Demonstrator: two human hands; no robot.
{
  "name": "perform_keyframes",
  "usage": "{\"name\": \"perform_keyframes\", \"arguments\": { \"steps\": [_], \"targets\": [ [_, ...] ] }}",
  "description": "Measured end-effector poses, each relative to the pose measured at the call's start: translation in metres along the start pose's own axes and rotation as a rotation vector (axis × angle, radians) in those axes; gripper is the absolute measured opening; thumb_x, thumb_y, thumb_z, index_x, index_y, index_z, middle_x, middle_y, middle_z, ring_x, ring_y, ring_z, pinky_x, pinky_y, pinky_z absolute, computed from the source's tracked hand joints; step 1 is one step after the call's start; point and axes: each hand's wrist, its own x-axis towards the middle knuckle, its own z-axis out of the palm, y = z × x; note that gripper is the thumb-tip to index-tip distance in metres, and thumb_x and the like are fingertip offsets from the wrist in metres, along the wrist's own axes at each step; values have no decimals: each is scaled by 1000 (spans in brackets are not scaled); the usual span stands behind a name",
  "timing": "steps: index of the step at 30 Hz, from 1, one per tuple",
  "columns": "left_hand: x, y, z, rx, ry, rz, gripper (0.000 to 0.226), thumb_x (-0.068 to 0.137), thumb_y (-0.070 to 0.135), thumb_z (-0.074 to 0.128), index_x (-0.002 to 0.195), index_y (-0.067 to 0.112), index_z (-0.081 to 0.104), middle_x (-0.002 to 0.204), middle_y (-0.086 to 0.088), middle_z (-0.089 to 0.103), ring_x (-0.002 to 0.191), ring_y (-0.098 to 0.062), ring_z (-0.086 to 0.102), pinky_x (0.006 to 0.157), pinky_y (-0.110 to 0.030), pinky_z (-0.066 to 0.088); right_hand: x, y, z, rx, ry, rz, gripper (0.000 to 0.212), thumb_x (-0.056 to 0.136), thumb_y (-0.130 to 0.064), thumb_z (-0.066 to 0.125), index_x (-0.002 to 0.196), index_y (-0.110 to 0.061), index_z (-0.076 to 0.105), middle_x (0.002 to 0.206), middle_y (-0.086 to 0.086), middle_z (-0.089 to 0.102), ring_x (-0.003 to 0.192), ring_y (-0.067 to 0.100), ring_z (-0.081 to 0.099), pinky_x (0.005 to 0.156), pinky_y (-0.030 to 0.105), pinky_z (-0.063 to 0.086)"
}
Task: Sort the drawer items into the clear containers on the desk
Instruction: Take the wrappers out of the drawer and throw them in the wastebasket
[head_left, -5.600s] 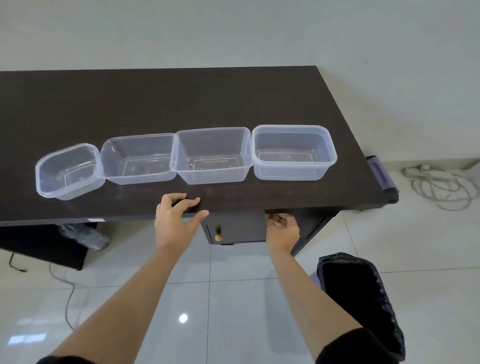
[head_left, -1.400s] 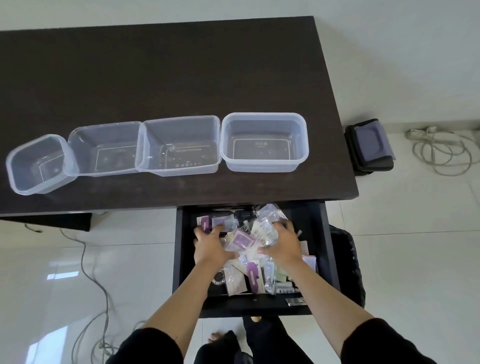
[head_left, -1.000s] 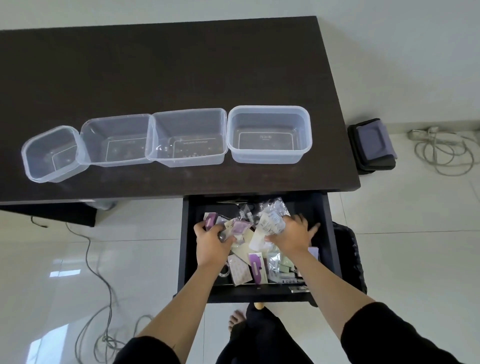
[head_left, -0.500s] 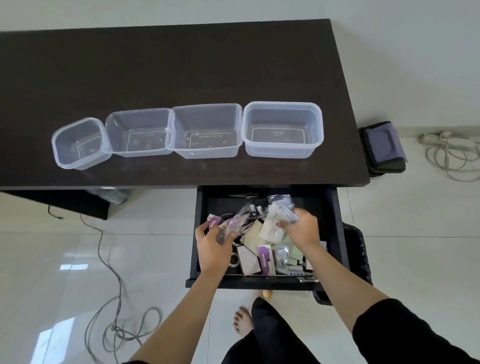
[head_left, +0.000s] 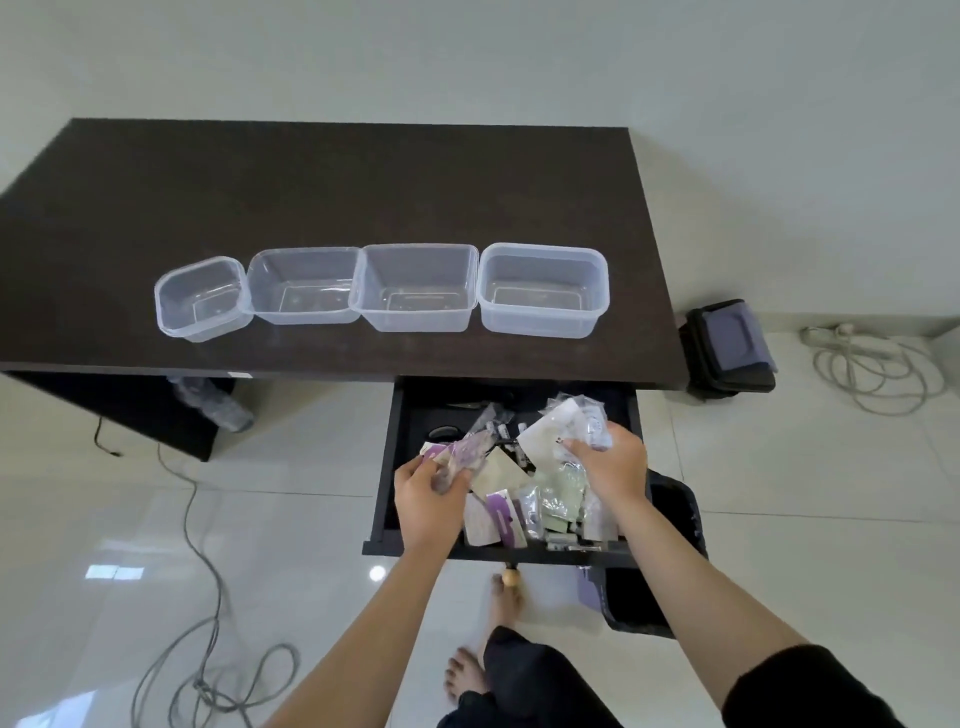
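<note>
Over the open drawer (head_left: 400, 415), the left hand (head_left: 428, 501) grips purple packets (head_left: 460, 452); the right hand (head_left: 613, 465) grips clear packets (head_left: 563, 426), four empty containers (head_left: 418, 286) lining the table (head_left: 332, 192).

I see four clear containers (head_left: 415, 286) in a row on the desk; packets (head_left: 524, 499) heap the open drawer (head_left: 387, 467).

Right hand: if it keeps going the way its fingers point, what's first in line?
Likely the desk's front edge, though depth is unclear. The right hand grips clear packets over the drawer, fingers pointing toward it.
</note>
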Motion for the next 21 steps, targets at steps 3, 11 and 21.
{"name": "perform_keyframes", "arguments": {
  "steps": [3,11,21],
  "targets": [
    [-13,6,11,10,-16,24,40,82,30,72,115,9,64,126,-1,49,94,-11,52,83,-22,44,-10,1,-19,65,11,-18,34,71,-21,81,63,-7,51,61,10,51,57,24,51,58,33,45],
    [-49,34,61,24,-44,48,33,80,38,71,71,18,47,90,-10,54,67,-11,46,56,-21,35,-20,6,-88,125,62,-133,20,76,-14,77,79,-21,58,73,-10,58,67,11,56,57,10,39],
    [-131,112,212,-53,-136,31,25,82,35,67,70,23,50,70,2,54,69,-20,53,59,-29,42,21,73,-219,160,95,-43,63,76,-14,79,132,-15,50,124,1,59,83,-1,56,74,10,40]
  ]
}}
